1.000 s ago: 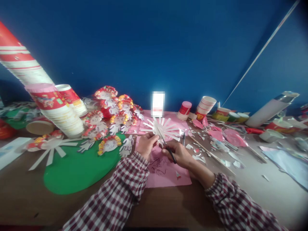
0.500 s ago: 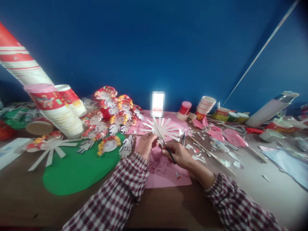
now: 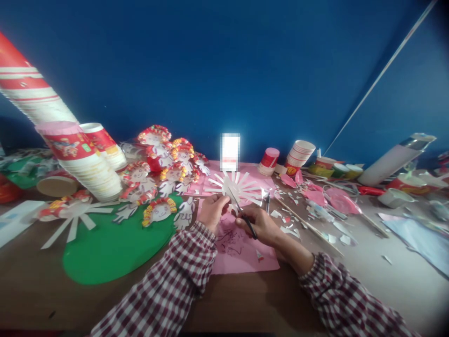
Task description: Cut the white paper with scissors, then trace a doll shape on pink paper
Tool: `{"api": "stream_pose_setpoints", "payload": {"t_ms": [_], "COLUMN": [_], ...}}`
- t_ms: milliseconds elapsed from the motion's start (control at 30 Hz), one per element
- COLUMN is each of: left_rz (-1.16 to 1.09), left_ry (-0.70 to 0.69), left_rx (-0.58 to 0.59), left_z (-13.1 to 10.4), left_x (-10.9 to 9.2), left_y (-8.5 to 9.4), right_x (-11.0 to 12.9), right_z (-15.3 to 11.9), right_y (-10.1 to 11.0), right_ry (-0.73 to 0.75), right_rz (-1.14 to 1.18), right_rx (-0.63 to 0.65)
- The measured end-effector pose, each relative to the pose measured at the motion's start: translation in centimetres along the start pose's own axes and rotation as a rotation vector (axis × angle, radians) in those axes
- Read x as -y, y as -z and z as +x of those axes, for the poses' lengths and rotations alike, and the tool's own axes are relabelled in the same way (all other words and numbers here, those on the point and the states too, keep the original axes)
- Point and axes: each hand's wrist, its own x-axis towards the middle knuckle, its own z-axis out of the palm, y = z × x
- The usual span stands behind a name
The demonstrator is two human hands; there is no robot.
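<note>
At centre, over the pink sheet (image 3: 250, 263), white strip-edged paper (image 3: 242, 188) adjoins both hands. Right hand (image 3: 260, 225): fingers clamped on a dark-handled tool (image 3: 250, 227). Left hand (image 3: 211, 213): thumb and forefinger close; grip cannot be told. Steady paper, fingertips clear of the tool's line, favours control.

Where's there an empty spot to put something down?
The table looks bare before the pink sheet, between the checked sleeves, and left of the green sheet's near end. Paper dolls crowd its far side; scraps litter the right.
</note>
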Motion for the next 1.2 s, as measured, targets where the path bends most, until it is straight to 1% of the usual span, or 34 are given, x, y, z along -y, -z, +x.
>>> {"api": "stream_pose_setpoints", "payload": {"t_ms": [467,967,1200], "left_rz": [0.007,0.006,0.073], "left_ry": [-0.009,-0.032,-0.075], "left_rx": [0.010,0.027,0.058], "left_z": [0.1,0.5,0.8], "left_x": [0.0,0.5,1.1], "left_y": [0.1,0.5,0.7], "right_x": [0.1,0.0,0.2], "right_z": [0.0,0.1,0.1], "right_y": [-0.1,-0.2,-0.2], "right_ry": [-0.013,-0.027,-0.045], "right_rz": [0.014,0.044,0.087], "right_rx": [0.001,-0.002,0.011]}}
